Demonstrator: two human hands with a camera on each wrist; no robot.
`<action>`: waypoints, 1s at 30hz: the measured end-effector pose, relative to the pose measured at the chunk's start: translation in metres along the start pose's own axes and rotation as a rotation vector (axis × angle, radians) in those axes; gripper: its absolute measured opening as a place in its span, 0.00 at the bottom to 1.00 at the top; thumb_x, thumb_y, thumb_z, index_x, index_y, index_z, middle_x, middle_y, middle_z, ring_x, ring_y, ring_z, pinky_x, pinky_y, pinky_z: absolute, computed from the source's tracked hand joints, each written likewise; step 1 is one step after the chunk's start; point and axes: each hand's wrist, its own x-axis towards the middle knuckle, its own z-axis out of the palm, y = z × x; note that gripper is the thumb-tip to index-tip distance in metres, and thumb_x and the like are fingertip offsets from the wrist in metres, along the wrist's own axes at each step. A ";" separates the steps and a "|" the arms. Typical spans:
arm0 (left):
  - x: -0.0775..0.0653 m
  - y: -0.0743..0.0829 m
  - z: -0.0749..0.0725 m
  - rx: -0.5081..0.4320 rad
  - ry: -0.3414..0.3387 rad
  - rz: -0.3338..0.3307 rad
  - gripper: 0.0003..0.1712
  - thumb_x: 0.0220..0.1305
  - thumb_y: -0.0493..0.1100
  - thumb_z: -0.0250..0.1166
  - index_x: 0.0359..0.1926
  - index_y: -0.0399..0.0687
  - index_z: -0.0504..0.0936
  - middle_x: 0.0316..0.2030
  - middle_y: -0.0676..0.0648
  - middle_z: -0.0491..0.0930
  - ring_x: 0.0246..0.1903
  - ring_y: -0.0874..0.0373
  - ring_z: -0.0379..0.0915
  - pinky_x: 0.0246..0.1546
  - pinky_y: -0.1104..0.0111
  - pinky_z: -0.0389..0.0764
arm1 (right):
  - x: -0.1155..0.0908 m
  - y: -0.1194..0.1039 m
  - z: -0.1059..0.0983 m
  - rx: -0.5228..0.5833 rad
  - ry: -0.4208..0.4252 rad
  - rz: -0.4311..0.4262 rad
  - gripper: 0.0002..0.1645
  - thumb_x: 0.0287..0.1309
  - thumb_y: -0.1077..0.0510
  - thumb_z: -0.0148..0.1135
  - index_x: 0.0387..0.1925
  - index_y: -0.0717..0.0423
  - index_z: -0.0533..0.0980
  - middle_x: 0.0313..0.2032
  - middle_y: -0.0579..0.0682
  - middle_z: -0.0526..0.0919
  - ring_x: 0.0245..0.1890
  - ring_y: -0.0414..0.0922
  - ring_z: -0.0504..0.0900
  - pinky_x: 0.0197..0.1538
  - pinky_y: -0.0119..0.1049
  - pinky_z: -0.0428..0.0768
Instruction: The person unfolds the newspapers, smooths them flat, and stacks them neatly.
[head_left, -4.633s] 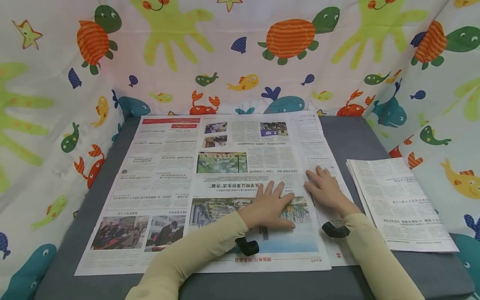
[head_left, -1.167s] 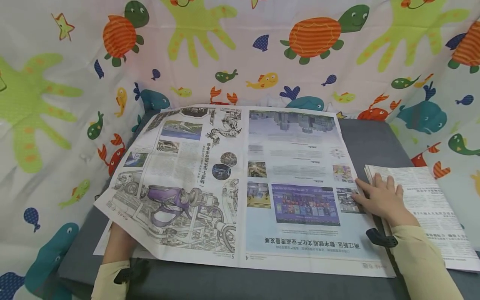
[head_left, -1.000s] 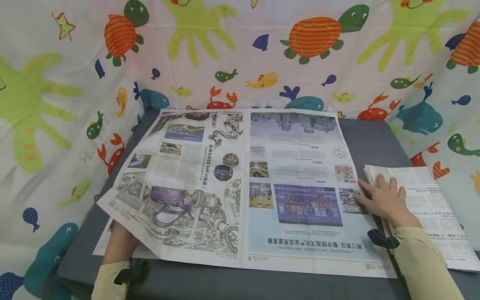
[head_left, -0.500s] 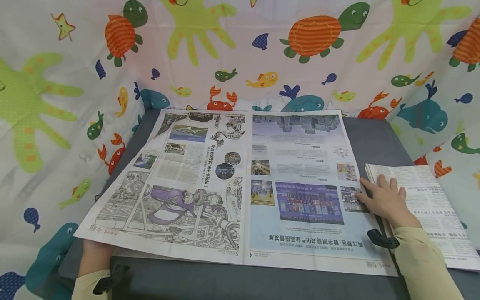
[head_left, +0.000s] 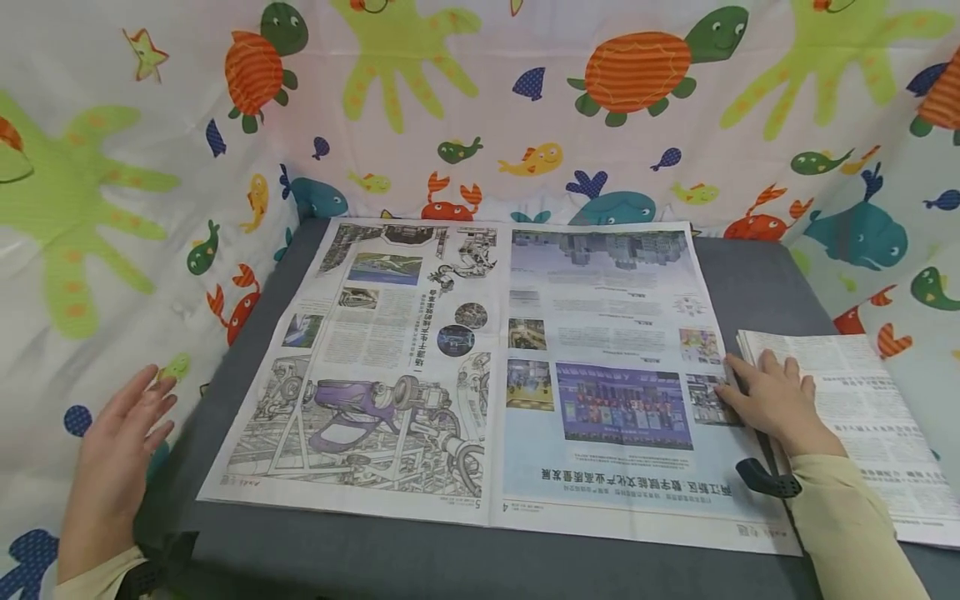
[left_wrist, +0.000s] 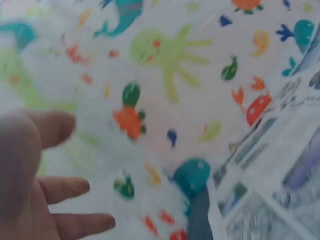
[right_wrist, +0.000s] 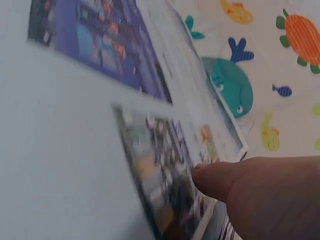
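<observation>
Left grip: The left grip (head_left: pixel 112 467) is let go, with fingers spread and nothing held. It is lifted beside the paper, apart from it.
Right grip: Nothing is squeezed by the right grip (head_left: pixel 783 404). The thumb is rested on the newspaper's edge, by a small photo (right_wrist: pixel 162 175), and other fingers are laid over the pile of papers.
Newspaper: The newspaper (head_left: pixel 600 417) is spread flat in the middle of the tabletop (head_left: pixel 337 554), with two pages shown and a fold between them. The words are seen upside down.
Doing it well: The paper seems to be being laid flat. For that, the right side is best pressed softly, so that no sliding is done. The left page is best smoothed from the fold outward with a flat palm. Thin paper could be creased or torn if it is pulled hard.
Pile: The pile of papers (head_left: pixel 877 425) is set just to the right.
Cloth: A cloth with sea animals (head_left: pixel 480 108) is hung behind and at the sides.
Three views: By the left wrist view, blurry as it is, the space between the left fingers is shown bare. By the right wrist view, the thumb tip is shown up close. Only by the head view are both hands and most of the pile shown.
</observation>
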 end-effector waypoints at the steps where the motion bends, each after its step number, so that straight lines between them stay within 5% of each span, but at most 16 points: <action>1: 0.000 0.012 0.009 0.152 0.000 -0.020 0.37 0.81 0.55 0.45 0.83 0.57 0.45 0.81 0.46 0.53 0.79 0.53 0.54 0.75 0.60 0.64 | 0.001 -0.005 -0.002 0.001 0.006 -0.005 0.46 0.69 0.40 0.57 0.75 0.65 0.58 0.71 0.85 0.45 0.70 0.87 0.38 0.65 0.83 0.39; 5: 0.009 0.061 0.055 0.559 -0.159 0.127 0.40 0.79 0.54 0.51 0.82 0.47 0.48 0.79 0.30 0.49 0.76 0.26 0.46 0.67 0.27 0.54 | 0.012 -0.038 -0.009 -0.019 0.039 -0.084 0.43 0.71 0.41 0.55 0.75 0.63 0.59 0.71 0.85 0.48 0.69 0.86 0.44 0.65 0.82 0.44; 10: 0.035 0.094 0.137 0.787 -0.426 0.403 0.40 0.75 0.52 0.59 0.78 0.39 0.58 0.77 0.27 0.53 0.76 0.26 0.48 0.70 0.29 0.52 | 0.032 -0.105 -0.016 -0.048 0.025 -0.212 0.43 0.73 0.40 0.52 0.77 0.60 0.58 0.73 0.82 0.50 0.71 0.84 0.49 0.68 0.81 0.49; 14: 0.061 0.093 0.222 0.894 -0.596 0.455 0.38 0.75 0.56 0.56 0.79 0.46 0.59 0.78 0.29 0.53 0.77 0.28 0.46 0.73 0.31 0.48 | 0.044 -0.164 -0.009 -0.040 -0.010 -0.315 0.42 0.75 0.41 0.50 0.79 0.57 0.55 0.76 0.77 0.48 0.74 0.80 0.49 0.71 0.78 0.49; 19: 0.082 0.062 0.308 1.027 -0.701 0.355 0.38 0.77 0.62 0.51 0.81 0.58 0.55 0.81 0.33 0.43 0.79 0.28 0.35 0.75 0.32 0.43 | 0.052 -0.232 0.021 0.001 -0.062 -0.408 0.40 0.77 0.43 0.49 0.81 0.52 0.53 0.79 0.71 0.46 0.78 0.74 0.46 0.74 0.74 0.47; 24: 0.082 0.030 0.349 1.111 -0.654 0.293 0.37 0.79 0.61 0.44 0.82 0.64 0.48 0.82 0.37 0.33 0.80 0.31 0.26 0.78 0.37 0.38 | 0.060 -0.265 0.052 -0.021 -0.039 -0.453 0.34 0.79 0.47 0.46 0.80 0.50 0.57 0.79 0.69 0.48 0.78 0.74 0.46 0.73 0.74 0.51; 30: 0.076 0.005 0.359 1.104 -0.612 0.275 0.36 0.81 0.62 0.39 0.83 0.65 0.45 0.82 0.38 0.31 0.80 0.32 0.21 0.78 0.38 0.34 | 0.060 -0.270 0.071 -0.060 -0.121 -0.375 0.35 0.81 0.43 0.38 0.82 0.45 0.51 0.81 0.65 0.40 0.80 0.71 0.38 0.76 0.73 0.45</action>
